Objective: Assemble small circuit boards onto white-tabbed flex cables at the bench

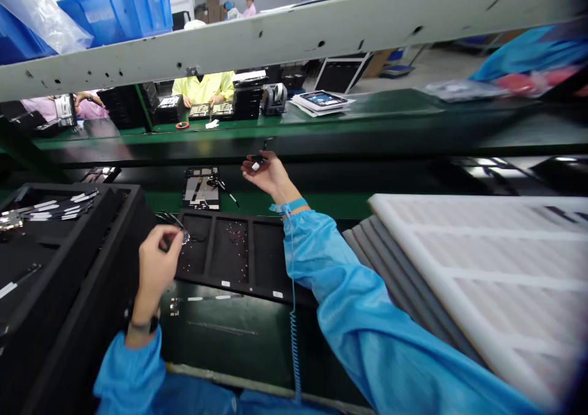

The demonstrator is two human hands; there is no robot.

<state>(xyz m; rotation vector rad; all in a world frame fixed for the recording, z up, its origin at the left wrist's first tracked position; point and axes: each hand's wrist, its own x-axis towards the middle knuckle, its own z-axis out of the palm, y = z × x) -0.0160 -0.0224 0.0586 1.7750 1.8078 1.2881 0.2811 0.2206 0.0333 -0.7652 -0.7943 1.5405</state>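
Note:
My left hand [158, 259] is closed in a pinch over the left end of a black compartment tray [250, 250]. Right at its fingertips is a small shiny piece with dark leads [186, 237]; blur hides whether the fingers hold it or it lies in the tray. Palm up beyond the tray, my right hand [271, 179] has its fingers curled round a small black part with a white patch [256, 165]. A thin dark strip rises above that hand. An opened flat device [202, 190] with dark cables on it lies between the hands, behind the tray.
Black foam bins [92, 262] with flex cables stand at left. White framed panels [487, 268] over grey sheets are stacked at right. A flex cable [206, 298] and tweezers [223, 328] lie in front. A coiled cord [294, 347] hangs from my right wrist. A shelf beam [294, 26] crosses above.

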